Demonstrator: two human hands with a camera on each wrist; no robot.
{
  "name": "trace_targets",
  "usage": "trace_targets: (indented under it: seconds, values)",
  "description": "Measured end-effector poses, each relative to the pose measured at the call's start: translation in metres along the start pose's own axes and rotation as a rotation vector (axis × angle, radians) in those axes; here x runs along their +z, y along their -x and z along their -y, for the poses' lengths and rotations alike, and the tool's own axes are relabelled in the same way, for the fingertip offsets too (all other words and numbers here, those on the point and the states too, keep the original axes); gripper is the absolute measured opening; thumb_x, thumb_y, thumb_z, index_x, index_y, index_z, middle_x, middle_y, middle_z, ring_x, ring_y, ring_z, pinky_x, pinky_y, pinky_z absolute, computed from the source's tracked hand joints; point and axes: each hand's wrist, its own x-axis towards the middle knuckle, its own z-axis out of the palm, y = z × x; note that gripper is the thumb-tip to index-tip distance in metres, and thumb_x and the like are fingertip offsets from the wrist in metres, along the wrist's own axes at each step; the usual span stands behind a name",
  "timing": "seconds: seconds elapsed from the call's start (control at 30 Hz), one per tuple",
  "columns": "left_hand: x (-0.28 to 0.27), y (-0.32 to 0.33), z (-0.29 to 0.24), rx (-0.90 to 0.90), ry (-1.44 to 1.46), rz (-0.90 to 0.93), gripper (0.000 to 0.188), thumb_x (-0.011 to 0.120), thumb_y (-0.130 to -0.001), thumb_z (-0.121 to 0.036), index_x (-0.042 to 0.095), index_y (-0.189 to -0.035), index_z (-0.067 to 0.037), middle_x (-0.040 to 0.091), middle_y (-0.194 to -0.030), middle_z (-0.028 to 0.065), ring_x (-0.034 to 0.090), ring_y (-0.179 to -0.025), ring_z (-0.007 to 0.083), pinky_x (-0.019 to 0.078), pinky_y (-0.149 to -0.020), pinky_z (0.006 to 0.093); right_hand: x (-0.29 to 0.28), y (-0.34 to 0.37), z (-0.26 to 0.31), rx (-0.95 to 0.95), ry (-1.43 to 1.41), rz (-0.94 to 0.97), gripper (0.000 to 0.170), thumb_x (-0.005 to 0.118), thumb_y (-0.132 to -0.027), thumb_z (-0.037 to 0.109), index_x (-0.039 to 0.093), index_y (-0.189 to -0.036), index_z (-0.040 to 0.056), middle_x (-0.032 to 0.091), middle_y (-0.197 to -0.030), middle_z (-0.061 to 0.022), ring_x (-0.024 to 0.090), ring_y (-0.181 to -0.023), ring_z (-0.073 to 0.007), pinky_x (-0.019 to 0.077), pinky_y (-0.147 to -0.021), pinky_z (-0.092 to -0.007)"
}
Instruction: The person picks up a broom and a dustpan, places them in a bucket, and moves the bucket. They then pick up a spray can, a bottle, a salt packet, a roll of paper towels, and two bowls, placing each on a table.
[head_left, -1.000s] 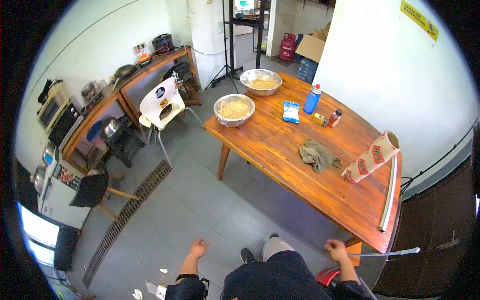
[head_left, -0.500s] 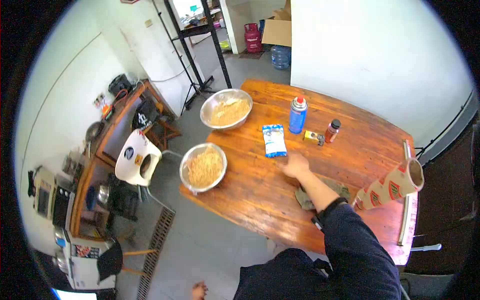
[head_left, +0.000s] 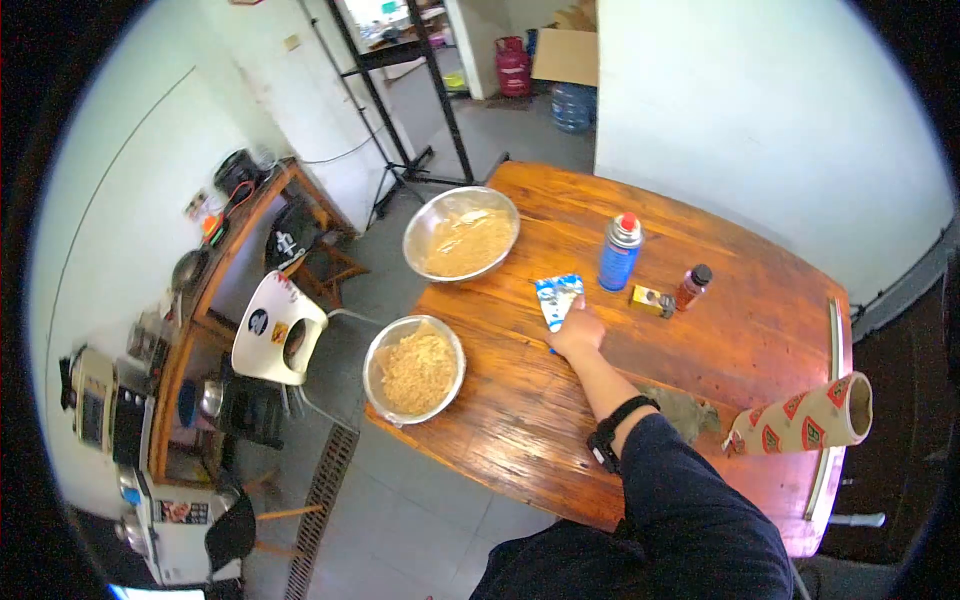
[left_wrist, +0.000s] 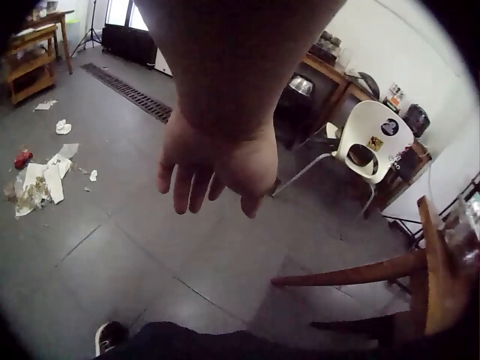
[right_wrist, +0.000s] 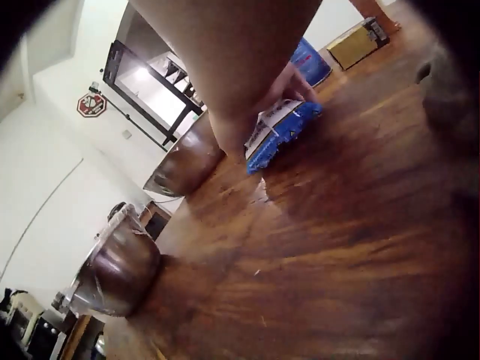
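My right hand [head_left: 579, 330] grips a small blue and white packet [head_left: 557, 293] on the wooden table. In the right wrist view the packet [right_wrist: 281, 133] stands tilted, its lower edge close over the wood, with fingers [right_wrist: 296, 84] behind it. Beyond it stand a blue spray can with a red cap [head_left: 620, 255], a small yellow box [head_left: 650, 300] and a dark-capped bottle [head_left: 692, 288]. Two metal bowls, a near one [head_left: 415, 370] and a far one [head_left: 462, 235], hold a light brown crumbly food under clear plastic. My left hand [left_wrist: 217, 161] hangs over the floor, fingers loose, holding nothing.
A crumpled cloth [head_left: 683, 412] lies by my right forearm. At the table's right are a printed cardboard tube [head_left: 800, 420] and a long pale strip [head_left: 830, 440]. A white chair [head_left: 277, 325] stands left of the table [head_left: 520, 440]. Paper scraps [left_wrist: 46, 180] litter the floor.
My right hand has come up from my side, reached over the table and taken hold of the packet. The left hand has dropped out of the head view. I have moved closer to the table.
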Motion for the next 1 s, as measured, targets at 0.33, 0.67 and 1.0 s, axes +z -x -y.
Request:
trace_targets:
  seconds: [0.33,0.67,1.0]
  values:
    - [0.066,0.070,0.063,0.054,0.239,-0.451,0.063,0.050,-0.070,-0.048,0.044,-0.109,0.001,0.048,-0.106,0.0193,0.047,-0.099,0.0278,0.0373,-0.083,0.0328,0.060,0.027,-0.063,-0.380,-0.538,0.024,0.043,0.061,-0.061,0.016,0.050,-0.096,-0.0048,0.056,-0.089,-0.0127,0.053,-0.082,-0.0207,0.0406,-0.071,-0.0320]
    - [0.176,0.125,0.301,-0.236,1.019,-0.615,0.056,0.055,-0.070,-0.042,0.048,-0.103,0.002,0.054,-0.095,0.0158,0.052,-0.085,0.0227,0.0412,-0.074,0.0303,0.045,0.284,-0.077,-0.739,-0.795,0.935,0.046,0.049,-0.066,0.006,0.039,-0.110,-0.0021,0.052,-0.093,-0.0095,0.053,-0.080,-0.0194,0.0438,-0.067,-0.0287]
    - [0.096,0.264,0.296,0.332,1.281,-0.683,0.036,0.057,-0.074,-0.024,0.049,-0.100,-0.001,0.054,-0.086,0.0062,0.049,-0.081,0.0131,0.0393,-0.070,0.0246,0.107,0.582,0.032,-1.323,-0.327,1.516,0.063,0.059,-0.063,-0.005,0.028,-0.118,0.0046,0.050,-0.098,-0.0090,0.049,-0.089,-0.0170,0.0406,-0.075,-0.0283]
